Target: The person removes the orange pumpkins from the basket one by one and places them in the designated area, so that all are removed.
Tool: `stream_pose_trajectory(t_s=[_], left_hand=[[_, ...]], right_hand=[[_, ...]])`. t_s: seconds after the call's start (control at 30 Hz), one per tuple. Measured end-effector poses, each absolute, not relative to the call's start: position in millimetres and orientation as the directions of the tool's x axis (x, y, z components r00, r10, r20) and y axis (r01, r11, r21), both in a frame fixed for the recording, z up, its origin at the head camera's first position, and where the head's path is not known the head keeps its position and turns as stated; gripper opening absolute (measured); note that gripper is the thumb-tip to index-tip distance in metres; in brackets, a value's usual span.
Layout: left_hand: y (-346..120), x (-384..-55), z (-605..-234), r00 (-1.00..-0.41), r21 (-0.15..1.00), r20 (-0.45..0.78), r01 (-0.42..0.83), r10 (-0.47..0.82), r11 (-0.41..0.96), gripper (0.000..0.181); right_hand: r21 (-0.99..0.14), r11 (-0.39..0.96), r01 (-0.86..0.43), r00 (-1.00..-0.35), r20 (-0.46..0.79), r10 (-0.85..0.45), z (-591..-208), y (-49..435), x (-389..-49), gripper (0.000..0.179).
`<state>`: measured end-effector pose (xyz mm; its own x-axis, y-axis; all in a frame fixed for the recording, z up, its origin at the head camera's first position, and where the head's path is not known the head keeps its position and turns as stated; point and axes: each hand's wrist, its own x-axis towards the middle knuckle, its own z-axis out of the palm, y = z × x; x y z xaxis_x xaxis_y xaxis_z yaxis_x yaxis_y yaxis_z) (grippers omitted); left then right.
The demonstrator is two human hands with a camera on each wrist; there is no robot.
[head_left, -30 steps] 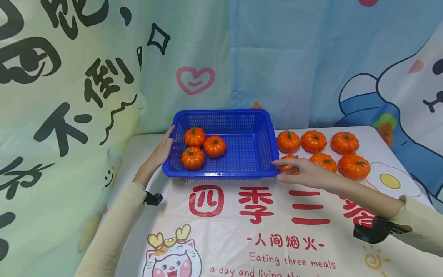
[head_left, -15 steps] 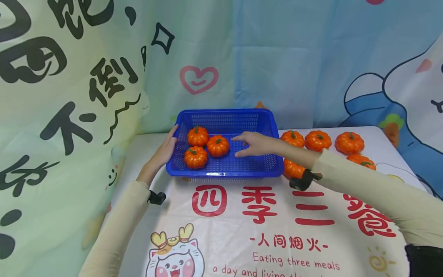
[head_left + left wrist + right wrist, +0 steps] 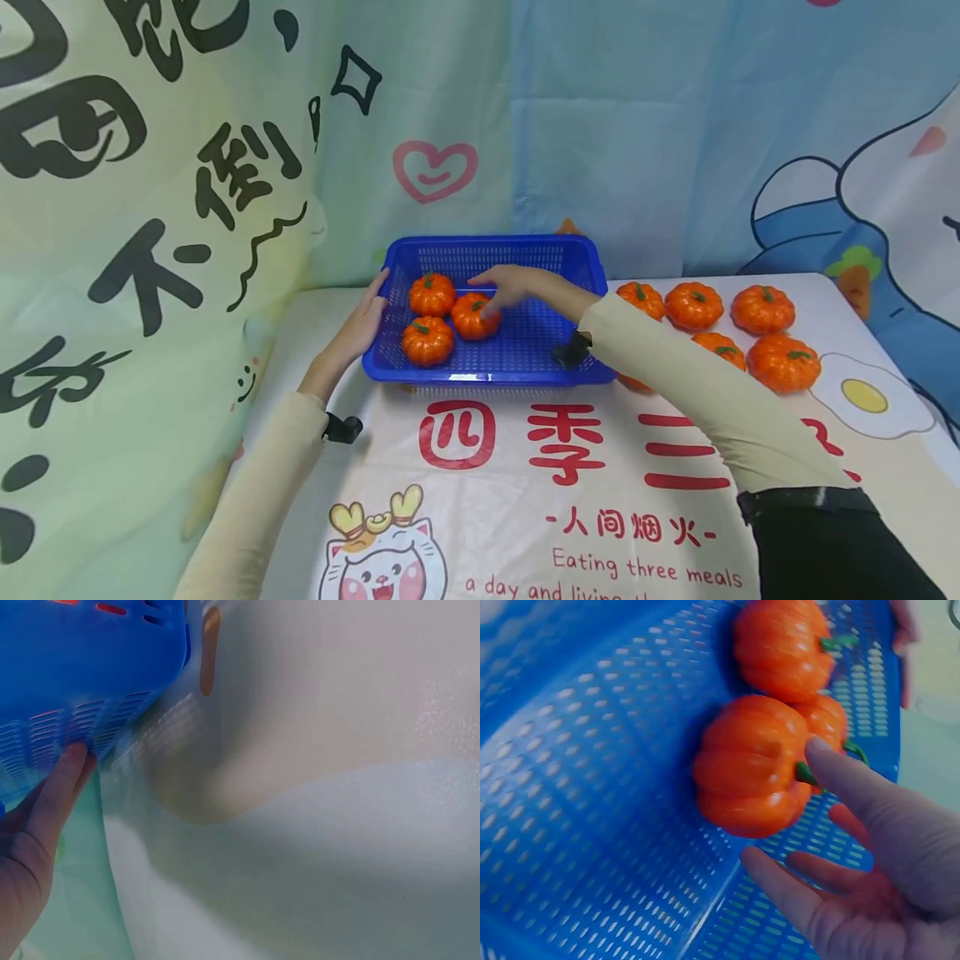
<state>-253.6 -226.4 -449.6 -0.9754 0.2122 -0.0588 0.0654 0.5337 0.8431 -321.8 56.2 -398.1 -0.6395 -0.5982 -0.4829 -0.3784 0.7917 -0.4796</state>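
A blue plastic basket (image 3: pixel 480 377) with slotted walls holds 3 small orange pumpkins at its left end. My left hand (image 3: pixel 360 329) rests against the basket's left wall, its straight fingers (image 3: pixel 64 780) touching the outside in the left wrist view. Inside the basket, my right hand (image 3: pixel 513 285) reaches over the rightmost pumpkin (image 3: pixel 468 318). The right wrist view shows that pumpkin (image 3: pixel 742 772) between spread thumb and fingers, the thumb tip close by its green stem. The other pumpkins (image 3: pixel 432 294) (image 3: pixel 427 342) sit beside it.
On the white table, right of the basket, several more pumpkins (image 3: pixel 763 308) stand in two rows, partly hidden by the right sleeve (image 3: pixel 690 383). A printed tablecloth (image 3: pixel 525 517) covers the front. A patterned curtain (image 3: pixel 600 167) hangs close behind the basket.
My right hand has moved left from the basket's right rim, across its inside, to the rightmost pumpkin in it. The left hand has stayed at the left wall.
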Motion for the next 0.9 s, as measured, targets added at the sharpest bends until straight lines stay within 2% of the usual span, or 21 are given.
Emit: stream_pose_trajectory(t_s=[0.1, 0.23, 0.33, 0.4, 0.63, 0.9], left_hand=[[-226, -255, -449, -0.976, 0.840, -0.056, 0.068, 0.211, 0.538, 0.060], [-225, -255, -449, -0.975, 0.835, -0.060, 0.068, 0.214, 0.546, 0.060], [-226, -254, -449, -0.974, 0.838, -0.063, 0.067, 0.218, 0.541, 0.060], [-226, -254, -449, -0.973, 0.843, -0.064, 0.065, 0.221, 0.533, 0.059], [-226, -253, -447, -0.974, 0.836, -0.074, 0.056, 0.213, 0.545, 0.059], [-225, -251, -446, -0.976, 0.835, -0.070, 0.057, 0.208, 0.547, 0.060]], right_hand=[[-0.526, 0.783, -0.331, -0.605, -0.519, -0.604, -400, 54, -331, 0.077], [-0.587, 0.760, -0.277, -0.582, -0.527, -0.619, -422, 55, -340, 0.081], [-0.607, 0.770, -0.198, -0.593, -0.551, -0.587, -431, 51, -337, 0.081], [-0.601, 0.783, -0.158, -0.598, -0.573, -0.560, -422, 49, -326, 0.078], [-0.622, 0.767, -0.158, -0.607, -0.552, -0.573, -415, 48, -315, 0.075], [-0.592, 0.776, -0.220, -0.570, -0.567, -0.594, -420, 50, -316, 0.075]])
